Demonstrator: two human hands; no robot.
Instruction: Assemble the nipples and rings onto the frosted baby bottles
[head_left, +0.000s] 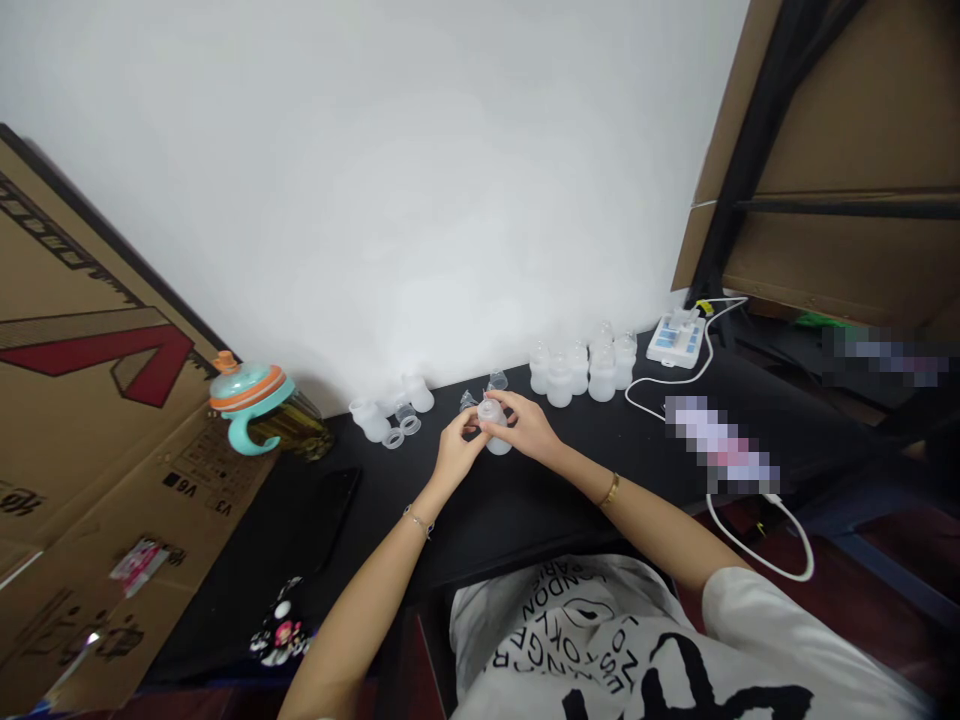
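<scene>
At the middle of the black table, my left hand [459, 445] and my right hand [523, 424] meet around one small white baby bottle [498, 443]. The fingers of both hands are closed at its top, where a ring-shaped collar [491, 410] shows. Just behind my hands lie clear teat-like pieces [497, 380]. To the left are white bottle bodies [370, 420] without tops, with clear rings [393, 438] in front of them. On the right stands a group of several white bottles [559, 380] with clear tops.
A teal and orange lidded jug [259, 400] stands at the left beside a cardboard box [97, 400]. A dark phone [335, 515] lies on the black table [592, 480]. At the right sit a white power strip [676, 338] and its cable [664, 381]. Behind rises a white wall [450, 180].
</scene>
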